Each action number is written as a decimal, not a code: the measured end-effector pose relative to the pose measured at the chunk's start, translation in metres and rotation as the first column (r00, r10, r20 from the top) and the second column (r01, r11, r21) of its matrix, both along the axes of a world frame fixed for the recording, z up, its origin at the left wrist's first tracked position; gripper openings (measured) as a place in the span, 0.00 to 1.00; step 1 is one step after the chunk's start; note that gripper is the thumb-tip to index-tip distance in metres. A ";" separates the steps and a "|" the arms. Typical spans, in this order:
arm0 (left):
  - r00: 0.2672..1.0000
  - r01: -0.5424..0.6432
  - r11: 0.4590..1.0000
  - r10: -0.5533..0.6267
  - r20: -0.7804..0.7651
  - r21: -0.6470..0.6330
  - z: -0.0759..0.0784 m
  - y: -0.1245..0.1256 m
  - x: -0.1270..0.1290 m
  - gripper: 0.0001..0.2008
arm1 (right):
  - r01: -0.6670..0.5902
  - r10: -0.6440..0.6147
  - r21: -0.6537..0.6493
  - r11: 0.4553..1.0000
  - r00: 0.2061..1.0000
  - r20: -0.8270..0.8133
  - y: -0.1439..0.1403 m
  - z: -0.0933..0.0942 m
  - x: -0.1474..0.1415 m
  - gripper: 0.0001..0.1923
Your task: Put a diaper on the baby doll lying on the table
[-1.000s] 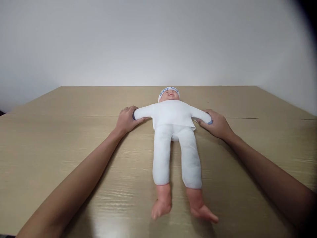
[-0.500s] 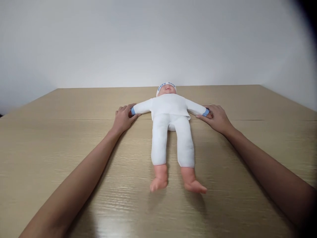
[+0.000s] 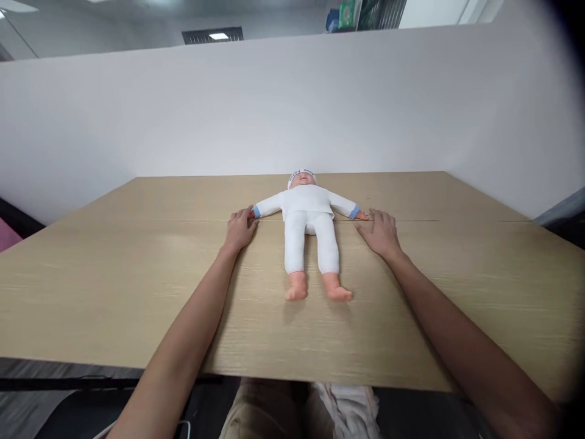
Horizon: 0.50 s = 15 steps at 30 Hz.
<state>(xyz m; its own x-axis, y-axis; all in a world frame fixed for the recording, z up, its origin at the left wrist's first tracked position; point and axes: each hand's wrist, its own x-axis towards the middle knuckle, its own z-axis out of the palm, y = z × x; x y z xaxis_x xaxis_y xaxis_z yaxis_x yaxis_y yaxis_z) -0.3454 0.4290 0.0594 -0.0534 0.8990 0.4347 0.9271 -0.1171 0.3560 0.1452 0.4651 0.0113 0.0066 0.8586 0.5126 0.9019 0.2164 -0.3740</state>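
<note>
A baby doll (image 3: 308,201) in a white top and trousers, with blue cuffs and a white lettered headband, lies on its back on the wooden table (image 3: 150,262). Its arms are spread and its bare feet point toward me. My left hand (image 3: 240,230) is at the doll's hand on the left, fingers and thumb around it and partly hiding it. Just beyond the doll's other hand, my right hand (image 3: 380,233) rests on the tabletop with its fingers apart, holding nothing.
A white wall (image 3: 283,110) rises behind the table's far edge. Below the near edge are my legs (image 3: 265,408), with a pale crumpled cloth (image 3: 350,408) on the lap. A dark chair (image 3: 86,408) stands at lower left.
The view has drawn back, bringing the near table edge and my lap into sight. My right hand has let go of the doll's hand; my left hand stays by the other.
</note>
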 end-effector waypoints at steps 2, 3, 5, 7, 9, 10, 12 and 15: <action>0.999 -0.028 0.999 0.027 0.044 0.017 -0.003 -0.011 0.001 0.33 | 0.025 -0.025 -0.009 1.000 1.000 -0.009 -0.015 0.001 -0.002 0.36; 0.997 -0.043 0.999 0.042 0.060 0.026 -0.005 -0.017 0.001 0.33 | 0.039 -0.039 -0.014 0.999 0.999 -0.016 -0.021 0.002 -0.003 0.34; 0.994 -0.070 0.997 0.066 0.092 0.043 -0.005 -0.029 0.003 0.34 | 0.065 -0.066 -0.021 0.998 0.997 -0.035 -0.034 0.005 -0.005 0.32; 0.988 -0.088 0.994 0.079 0.130 0.064 0.000 -0.043 0.010 0.32 | 0.077 -0.078 -0.013 0.997 0.995 -0.060 -0.050 0.010 -0.011 0.31; 0.982 -0.103 0.991 0.087 0.171 0.090 0.010 -0.062 0.026 0.28 | 0.070 -0.069 0.017 0.997 0.994 -0.089 -0.070 0.020 -0.020 0.27; 0.979 -0.107 0.989 0.087 0.186 0.100 0.017 -0.076 0.037 0.25 | 0.060 -0.056 0.041 0.997 0.993 -0.104 -0.084 0.025 -0.025 0.25; 0.973 -0.079 0.986 0.045 0.227 0.144 0.031 -0.116 0.066 0.22 | 0.035 -0.022 0.099 0.994 0.992 -0.127 -0.121 0.038 -0.035 0.22; 0.934 0.101 0.935 -0.206 0.290 0.340 0.033 -0.218 0.108 0.17 | -0.029 0.069 0.224 0.974 0.982 -0.176 -0.192 0.058 -0.043 0.17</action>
<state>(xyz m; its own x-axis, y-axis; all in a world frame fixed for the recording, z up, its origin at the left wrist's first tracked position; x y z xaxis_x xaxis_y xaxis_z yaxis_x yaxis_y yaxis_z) -0.2373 0.2113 0.0925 -0.1077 0.7263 0.6789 0.7329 -0.4034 0.5478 0.1019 0.2732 0.0694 0.0777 0.7269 0.6823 0.8095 0.3535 -0.4688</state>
